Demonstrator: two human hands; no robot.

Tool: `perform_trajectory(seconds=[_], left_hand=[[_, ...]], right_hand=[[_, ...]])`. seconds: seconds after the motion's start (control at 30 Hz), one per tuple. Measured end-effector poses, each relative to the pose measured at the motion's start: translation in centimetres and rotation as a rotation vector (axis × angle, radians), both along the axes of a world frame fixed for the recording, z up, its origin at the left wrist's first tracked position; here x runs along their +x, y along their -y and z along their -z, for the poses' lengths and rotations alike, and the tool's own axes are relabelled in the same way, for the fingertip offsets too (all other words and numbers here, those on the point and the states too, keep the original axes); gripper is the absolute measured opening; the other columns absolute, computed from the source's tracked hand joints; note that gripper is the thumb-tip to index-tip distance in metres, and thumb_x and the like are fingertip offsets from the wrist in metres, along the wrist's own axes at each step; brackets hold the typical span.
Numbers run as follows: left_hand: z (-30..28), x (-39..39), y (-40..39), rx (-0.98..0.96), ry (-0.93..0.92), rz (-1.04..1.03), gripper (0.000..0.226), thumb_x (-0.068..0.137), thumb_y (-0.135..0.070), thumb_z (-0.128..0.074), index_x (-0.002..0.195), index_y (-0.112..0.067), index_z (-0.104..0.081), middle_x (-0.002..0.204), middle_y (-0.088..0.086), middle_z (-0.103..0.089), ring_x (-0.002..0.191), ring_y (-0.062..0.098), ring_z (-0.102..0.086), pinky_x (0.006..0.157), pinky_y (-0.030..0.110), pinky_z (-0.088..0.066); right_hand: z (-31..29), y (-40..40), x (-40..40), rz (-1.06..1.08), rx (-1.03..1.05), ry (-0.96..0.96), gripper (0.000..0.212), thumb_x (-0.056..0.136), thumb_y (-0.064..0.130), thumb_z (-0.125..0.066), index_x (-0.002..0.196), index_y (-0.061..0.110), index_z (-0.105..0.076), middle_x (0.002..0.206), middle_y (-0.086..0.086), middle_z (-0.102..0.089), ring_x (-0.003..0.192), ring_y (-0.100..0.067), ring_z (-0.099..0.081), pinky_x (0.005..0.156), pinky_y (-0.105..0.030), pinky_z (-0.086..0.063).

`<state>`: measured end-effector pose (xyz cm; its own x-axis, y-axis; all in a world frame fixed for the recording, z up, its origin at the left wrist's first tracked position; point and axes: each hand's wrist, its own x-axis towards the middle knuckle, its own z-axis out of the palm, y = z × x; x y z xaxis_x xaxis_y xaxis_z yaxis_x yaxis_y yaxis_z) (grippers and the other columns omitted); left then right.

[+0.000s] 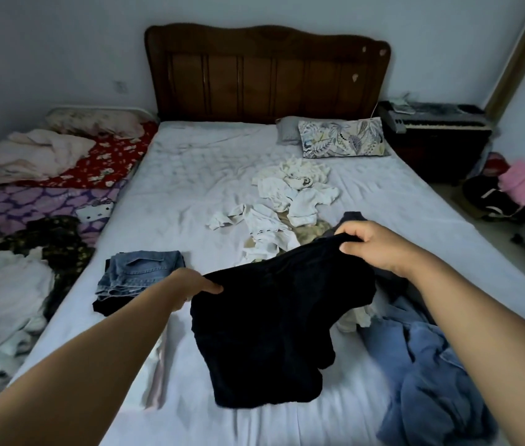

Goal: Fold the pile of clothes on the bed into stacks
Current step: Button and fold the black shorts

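A black garment (267, 329) hangs in front of me above the white bed sheet (190, 194). My left hand (195, 284) pinches its upper left edge and my right hand (370, 244) grips its upper right edge, holding it spread between them. Folded blue jeans (140, 272) lie on a dark folded piece at the left of the bed. Unfolded white clothes (287, 201) lie scattered in the middle of the bed. Crumpled blue denim clothes (428, 375) lie at the lower right.
A patterned pillow (341, 138) lies near the wooden headboard (267, 72). A second bed at the left carries red and purple bedding (61, 188) and loose clothes. A keyboard (431, 120) and bags (512, 191) stand at the right.
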<state>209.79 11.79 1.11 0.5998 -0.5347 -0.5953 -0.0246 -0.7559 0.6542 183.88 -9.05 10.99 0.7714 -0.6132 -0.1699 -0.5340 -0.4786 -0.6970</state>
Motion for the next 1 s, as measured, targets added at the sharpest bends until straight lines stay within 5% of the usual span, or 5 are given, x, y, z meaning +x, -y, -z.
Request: perform_trajectory(seconds=[0.33,0.43,0.57,0.77,1.0], left_hand=[[-2.1,0.6,1.8,-0.177,-0.02,0.049,0.035,0.071,0.002,-0.074,0.1,-0.012,-0.062,0.096,0.012,-0.064,0.089,0.028,-0.062,0.069,0.031,-0.051],[-2.7,0.9,3.1,-0.03,0.093,0.164,0.044,0.068,-0.022,-0.082,0.103,-0.005,-0.06,0.1,0.009,-0.062,0.096,0.028,-0.06,0.088,0.039,-0.05],[-3.3,1.2,6.0,0.218,0.368,0.43,0.042,0.076,-0.045,-0.072,0.09,-0.008,-0.058,0.09,0.007,-0.059,0.081,0.022,-0.056,0.064,0.027,-0.04],[-5.8,2.4,10.7,0.132,1.077,0.481,0.029,0.094,-0.032,-0.052,0.105,-0.009,-0.065,0.106,0.011,-0.059,0.098,0.033,-0.059,0.082,0.035,-0.043],[-5.4,4.3,11.8,-0.413,1.34,0.476,0.02,0.08,-0.019,-0.063,0.082,-0.002,-0.072,0.071,0.017,-0.056,0.046,0.035,-0.055,0.049,0.038,-0.05]], right_hand=[[-0.5,3.9,1.3,-0.113,-0.109,-0.321,0.035,0.077,-0.001,-0.061,0.1,0.026,-0.06,0.09,0.006,-0.059,0.081,-0.008,-0.057,0.067,-0.015,-0.042],[1.0,5.8,2.1,-0.119,-0.16,-0.473,0.029,0.074,0.003,-0.063,0.097,0.022,-0.065,0.098,-0.001,-0.062,0.092,-0.016,-0.059,0.075,-0.024,-0.046],[3.0,7.7,3.9,-0.086,-0.272,-0.578,0.011,0.079,0.01,-0.062,0.089,0.011,-0.067,0.094,-0.008,-0.064,0.086,-0.022,-0.06,0.062,-0.024,-0.04],[3.4,11.4,6.3,0.162,-0.498,-0.233,0.027,0.087,0.014,-0.054,0.111,0.019,-0.064,0.114,-0.011,-0.064,0.107,-0.031,-0.058,0.085,-0.033,-0.046],[2.6,14.3,6.6,0.211,-0.57,-0.009,0.026,0.085,0.009,-0.06,0.109,0.017,-0.068,0.107,-0.015,-0.063,0.104,-0.036,-0.055,0.087,-0.041,-0.044]])
